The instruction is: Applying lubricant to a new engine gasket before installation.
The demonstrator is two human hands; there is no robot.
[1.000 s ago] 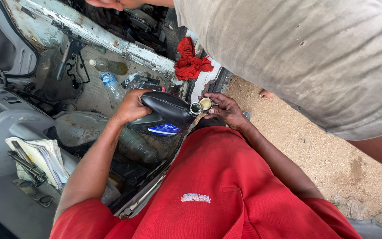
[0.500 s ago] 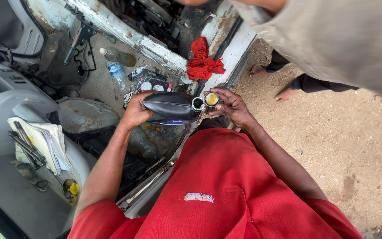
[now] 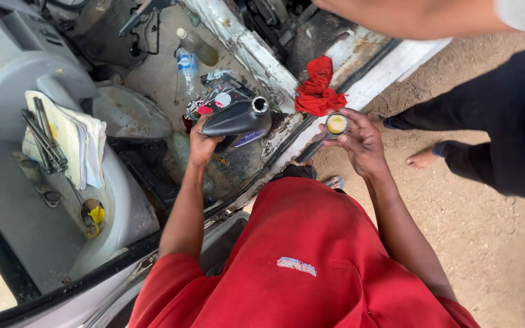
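The left hand point(image 3: 200, 141) grips a dark oil jug point(image 3: 236, 120) tipped on its side above the vehicle's open floor, its open mouth toward the right; the right hand point(image 3: 360, 141) is closed around the jug's cap point(image 3: 336, 123), held apart near a red rag point(image 3: 317, 91) on the sill. Keeping the mouth raised and the cap's inside face up and clean would likely avoid spills and grit.

L hand point(image 3: 200, 141) & R hand point(image 3: 360, 141) fwd, both grips closed.
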